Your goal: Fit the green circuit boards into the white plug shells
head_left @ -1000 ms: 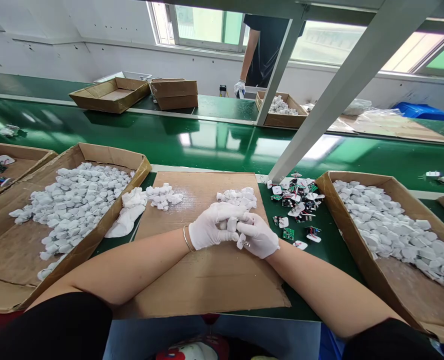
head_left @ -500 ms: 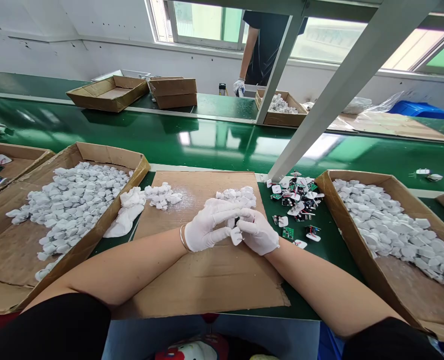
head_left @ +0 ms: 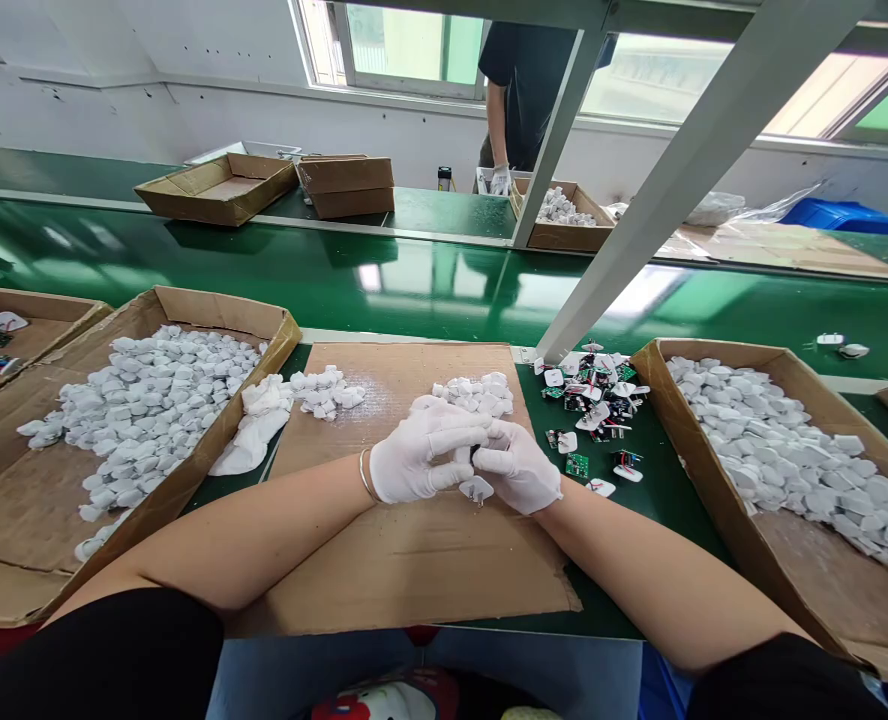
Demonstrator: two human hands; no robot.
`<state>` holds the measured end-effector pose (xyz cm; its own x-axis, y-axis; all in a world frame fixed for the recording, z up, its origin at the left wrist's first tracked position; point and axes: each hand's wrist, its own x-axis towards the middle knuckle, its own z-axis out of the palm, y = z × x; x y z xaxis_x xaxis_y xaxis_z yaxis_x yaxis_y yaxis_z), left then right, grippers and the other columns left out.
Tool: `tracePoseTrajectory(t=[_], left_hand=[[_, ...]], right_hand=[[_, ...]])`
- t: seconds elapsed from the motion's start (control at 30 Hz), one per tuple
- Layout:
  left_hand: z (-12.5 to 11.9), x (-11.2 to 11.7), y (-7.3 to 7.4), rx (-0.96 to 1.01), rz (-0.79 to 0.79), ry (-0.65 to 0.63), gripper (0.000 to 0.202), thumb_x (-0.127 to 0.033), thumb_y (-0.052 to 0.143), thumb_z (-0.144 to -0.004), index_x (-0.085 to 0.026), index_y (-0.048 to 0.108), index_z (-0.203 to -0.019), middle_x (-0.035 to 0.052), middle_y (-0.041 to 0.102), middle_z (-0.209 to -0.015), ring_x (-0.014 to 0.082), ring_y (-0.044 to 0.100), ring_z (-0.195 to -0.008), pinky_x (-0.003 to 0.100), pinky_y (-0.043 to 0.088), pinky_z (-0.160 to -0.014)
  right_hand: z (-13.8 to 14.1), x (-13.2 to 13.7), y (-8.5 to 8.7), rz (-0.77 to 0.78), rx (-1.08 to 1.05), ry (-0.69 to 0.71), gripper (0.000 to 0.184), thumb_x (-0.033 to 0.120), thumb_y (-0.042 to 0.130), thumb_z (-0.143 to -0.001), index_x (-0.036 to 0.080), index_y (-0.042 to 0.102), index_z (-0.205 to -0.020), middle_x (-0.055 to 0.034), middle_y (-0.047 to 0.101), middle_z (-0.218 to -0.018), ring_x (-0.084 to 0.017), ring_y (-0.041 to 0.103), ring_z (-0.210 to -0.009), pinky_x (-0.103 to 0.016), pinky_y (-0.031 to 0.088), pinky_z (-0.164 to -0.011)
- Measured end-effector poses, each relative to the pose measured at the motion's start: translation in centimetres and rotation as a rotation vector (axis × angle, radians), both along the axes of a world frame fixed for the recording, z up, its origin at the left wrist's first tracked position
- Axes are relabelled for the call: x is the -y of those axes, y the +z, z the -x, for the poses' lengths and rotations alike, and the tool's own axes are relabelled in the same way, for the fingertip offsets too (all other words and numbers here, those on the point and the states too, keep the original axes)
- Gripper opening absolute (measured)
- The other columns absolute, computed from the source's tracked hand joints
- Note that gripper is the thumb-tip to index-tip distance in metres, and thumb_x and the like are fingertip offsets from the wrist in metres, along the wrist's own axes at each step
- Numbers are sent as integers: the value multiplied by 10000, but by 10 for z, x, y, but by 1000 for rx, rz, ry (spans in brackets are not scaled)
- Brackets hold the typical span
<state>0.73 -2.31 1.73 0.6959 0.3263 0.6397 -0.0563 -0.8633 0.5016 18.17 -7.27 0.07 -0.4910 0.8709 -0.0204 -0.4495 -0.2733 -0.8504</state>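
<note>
Both my hands wear white gloves and meet over a flat cardboard sheet (head_left: pixel 406 560). My left hand (head_left: pixel 418 452) is curled, its fingers pressed onto a small white plastic plug part (head_left: pixel 475 488). My right hand (head_left: pixel 520 466) grips the same part from the right, with its metal pins pointing down. Just beyond my fingers lies a small heap of white plug shells (head_left: pixel 475 393). A second little heap (head_left: pixel 328 390) lies at the sheet's far left corner.
A cardboard tray of white shells (head_left: pixel 189 310) stands at left, another (head_left: pixel 721 352) at right. Green circuit boards and plug pieces (head_left: pixel 592 400) lie between sheet and right tray. Spare white gloves (head_left: pixel 253 430) lie beside the left tray. Across the green conveyor (head_left: pixel 444 285), another person's gloved hand (head_left: pixel 500 180) is near a box.
My hands have stayed together over the sheet and turned the white plug part a little, its pins now lower. The person across the belt has shifted right, hand down by the box.
</note>
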Motion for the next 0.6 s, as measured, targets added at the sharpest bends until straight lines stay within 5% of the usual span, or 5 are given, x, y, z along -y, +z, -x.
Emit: tracePoseTrajectory(t=[0.3,0.5,0.6], left_hand=[[-1,-6,-3,80,25,-180,329,-398,477,-920,-233,531,-1200,129,644,-1222,241,605,-1129,429,468,-965],[1,-3,1,-21,88,-136,326,-440,523,-860,-197,555,-1074,44,630,-737,228,622,-848,388,461,-855],[0,0,3,-48,92,-84,240,-423,537,-862,-195,574,-926,28,585,-690,206,592,-777,364,450,-812]], right_hand=[[3,5,8,-6,-18,67,173,262,736,-734,114,649,-754,-41,609,-728,-139,568,-596,-265,476,-535],[0,3,8,75,-16,88,190,284,714,-750,117,636,-800,-16,581,-743,-98,545,-484,-227,441,-435],[-2,1,6,71,8,79,171,248,719,-739,109,629,-780,-24,589,-749,-102,564,-514,-222,461,-460]])
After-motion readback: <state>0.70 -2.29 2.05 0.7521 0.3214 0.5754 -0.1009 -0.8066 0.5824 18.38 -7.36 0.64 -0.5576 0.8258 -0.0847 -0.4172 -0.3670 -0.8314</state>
